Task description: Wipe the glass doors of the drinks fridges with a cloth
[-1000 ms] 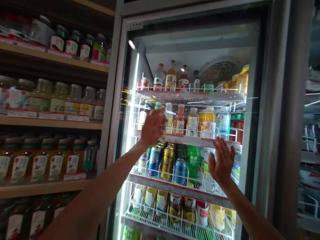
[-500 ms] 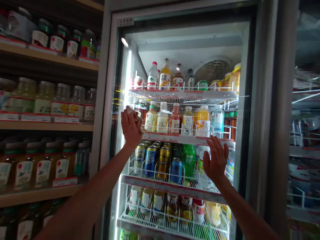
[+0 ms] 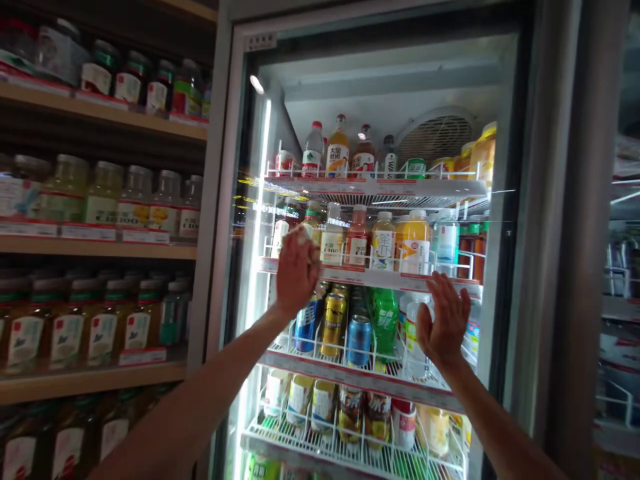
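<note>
My left hand (image 3: 296, 277) presses a crumpled, light-coloured cloth (image 3: 303, 235) against the glass door (image 3: 360, 87) of a lit drinks fridge. Most of the cloth is hidden behind my fingers. To the right, my right hand (image 3: 444, 317) lies on or close to the same glass, its fingers stretched out and holding nothing. Behind the glass, bottles and cans stand on white wire shelves, among them an orange juice bottle (image 3: 415, 240), a blue can (image 3: 359, 340) and a green bottle (image 3: 385, 320).
On the left, wooden shelves (image 3: 100, 247) carry rows of jars and bottles. A metal door frame (image 3: 560, 233) runs down the right side, with another glass-fronted fridge (image 3: 620, 293) beyond it. A round fan grille (image 3: 437, 139) shows inside at the back.
My left hand has moved right across the glass with the cloth, from the door's left edge toward the middle. My right hand stays at about the same place on the door.
</note>
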The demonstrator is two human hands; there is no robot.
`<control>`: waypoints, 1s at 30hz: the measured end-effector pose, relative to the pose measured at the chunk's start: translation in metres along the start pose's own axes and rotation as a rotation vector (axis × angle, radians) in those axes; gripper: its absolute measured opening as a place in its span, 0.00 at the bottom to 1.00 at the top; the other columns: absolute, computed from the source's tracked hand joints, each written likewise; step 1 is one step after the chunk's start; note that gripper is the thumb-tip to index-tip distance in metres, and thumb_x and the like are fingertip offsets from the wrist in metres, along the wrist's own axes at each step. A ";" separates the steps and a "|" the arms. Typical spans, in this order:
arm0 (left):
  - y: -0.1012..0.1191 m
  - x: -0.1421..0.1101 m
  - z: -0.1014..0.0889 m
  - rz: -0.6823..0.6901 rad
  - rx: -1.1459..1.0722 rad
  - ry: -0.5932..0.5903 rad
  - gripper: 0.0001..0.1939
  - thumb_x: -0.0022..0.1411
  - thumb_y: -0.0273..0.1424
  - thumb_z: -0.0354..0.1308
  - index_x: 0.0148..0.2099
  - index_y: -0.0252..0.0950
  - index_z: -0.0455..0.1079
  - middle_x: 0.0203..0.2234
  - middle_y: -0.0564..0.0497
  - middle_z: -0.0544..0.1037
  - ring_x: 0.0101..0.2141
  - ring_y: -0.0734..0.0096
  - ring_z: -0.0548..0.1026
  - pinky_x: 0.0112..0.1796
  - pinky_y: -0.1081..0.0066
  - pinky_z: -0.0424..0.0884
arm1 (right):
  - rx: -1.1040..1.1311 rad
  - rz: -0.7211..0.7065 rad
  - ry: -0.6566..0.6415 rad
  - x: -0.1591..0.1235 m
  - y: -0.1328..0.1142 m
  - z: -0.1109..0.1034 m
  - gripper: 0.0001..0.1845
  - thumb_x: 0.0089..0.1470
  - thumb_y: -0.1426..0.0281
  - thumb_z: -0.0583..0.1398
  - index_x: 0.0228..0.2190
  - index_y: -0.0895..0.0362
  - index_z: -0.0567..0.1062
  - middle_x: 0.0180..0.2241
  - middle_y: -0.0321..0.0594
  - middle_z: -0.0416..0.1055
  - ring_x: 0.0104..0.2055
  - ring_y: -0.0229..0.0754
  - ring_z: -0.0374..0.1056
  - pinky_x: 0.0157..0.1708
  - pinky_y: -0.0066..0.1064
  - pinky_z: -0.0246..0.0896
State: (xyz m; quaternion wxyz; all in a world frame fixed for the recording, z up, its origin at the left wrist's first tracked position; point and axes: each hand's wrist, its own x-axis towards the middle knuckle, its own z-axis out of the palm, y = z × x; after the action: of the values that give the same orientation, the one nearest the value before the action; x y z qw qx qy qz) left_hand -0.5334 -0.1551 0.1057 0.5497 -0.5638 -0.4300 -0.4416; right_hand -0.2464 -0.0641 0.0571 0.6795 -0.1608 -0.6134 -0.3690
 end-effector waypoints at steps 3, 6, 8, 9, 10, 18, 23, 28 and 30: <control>0.015 -0.004 0.003 0.338 -0.004 -0.150 0.25 0.62 0.30 0.46 0.61 0.36 0.50 0.62 0.42 0.53 0.63 0.58 0.46 0.57 0.54 0.58 | 0.008 0.016 0.012 0.000 0.000 -0.001 0.26 0.55 0.74 0.52 0.56 0.56 0.58 0.56 0.49 0.62 0.60 0.48 0.56 0.59 0.50 0.44; -0.002 0.006 0.000 0.112 0.066 -0.025 0.23 0.62 0.28 0.45 0.60 0.34 0.52 0.62 0.42 0.52 0.63 0.58 0.46 0.57 0.53 0.56 | 0.005 0.025 0.008 0.000 0.000 -0.001 0.26 0.55 0.74 0.52 0.56 0.56 0.58 0.55 0.49 0.62 0.60 0.48 0.56 0.59 0.50 0.45; -0.011 0.015 0.000 -0.130 0.087 0.115 0.24 0.63 0.28 0.45 0.60 0.31 0.51 0.63 0.39 0.48 0.63 0.55 0.44 0.59 0.49 0.52 | 0.003 0.016 0.003 0.000 -0.001 -0.001 0.26 0.55 0.74 0.52 0.56 0.56 0.58 0.55 0.49 0.63 0.60 0.48 0.56 0.59 0.50 0.45; -0.009 0.018 0.002 -0.163 0.076 0.131 0.24 0.63 0.28 0.46 0.60 0.30 0.51 0.63 0.39 0.47 0.63 0.55 0.43 0.59 0.49 0.51 | 0.004 0.013 0.004 0.000 -0.001 -0.001 0.26 0.55 0.74 0.52 0.56 0.56 0.58 0.55 0.49 0.63 0.60 0.48 0.56 0.59 0.49 0.45; -0.002 0.018 0.004 -0.114 0.051 0.102 0.24 0.62 0.29 0.46 0.60 0.30 0.51 0.63 0.40 0.47 0.63 0.55 0.42 0.60 0.50 0.50 | 0.003 0.012 0.007 0.000 -0.002 -0.001 0.26 0.55 0.74 0.52 0.56 0.56 0.58 0.55 0.48 0.63 0.60 0.47 0.56 0.59 0.49 0.45; 0.015 0.026 0.006 0.155 0.059 -0.012 0.25 0.64 0.29 0.43 0.62 0.34 0.48 0.62 0.42 0.51 0.64 0.60 0.40 0.59 0.52 0.54 | 0.024 0.018 0.019 0.001 -0.002 -0.002 0.26 0.55 0.75 0.52 0.56 0.57 0.59 0.55 0.49 0.63 0.60 0.47 0.56 0.58 0.49 0.47; 0.025 0.026 0.014 0.251 0.003 -0.061 0.25 0.63 0.32 0.47 0.60 0.33 0.52 0.63 0.41 0.50 0.64 0.58 0.40 0.60 0.54 0.51 | 0.025 0.018 0.009 -0.001 0.000 -0.001 0.26 0.54 0.75 0.52 0.55 0.57 0.59 0.55 0.50 0.63 0.60 0.47 0.56 0.58 0.49 0.48; 0.040 0.030 0.017 0.437 -0.002 -0.150 0.24 0.62 0.31 0.46 0.61 0.35 0.52 0.62 0.45 0.52 0.63 0.60 0.44 0.60 0.56 0.52 | 0.055 0.028 0.009 0.001 0.000 -0.001 0.26 0.55 0.75 0.51 0.56 0.56 0.58 0.55 0.49 0.63 0.60 0.47 0.56 0.58 0.49 0.48; 0.037 0.037 0.017 0.124 0.022 0.006 0.25 0.62 0.29 0.46 0.61 0.32 0.53 0.62 0.41 0.51 0.63 0.56 0.43 0.59 0.52 0.52 | 0.083 0.022 0.004 0.002 -0.002 -0.002 0.26 0.55 0.76 0.51 0.56 0.56 0.58 0.55 0.49 0.63 0.60 0.46 0.55 0.58 0.50 0.48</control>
State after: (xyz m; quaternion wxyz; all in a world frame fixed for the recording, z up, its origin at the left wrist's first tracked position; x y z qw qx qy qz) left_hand -0.4886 -0.1387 0.1324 0.5834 -0.5821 -0.3972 -0.4037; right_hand -0.2459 -0.0674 0.0584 0.6908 -0.1385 -0.6250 -0.3362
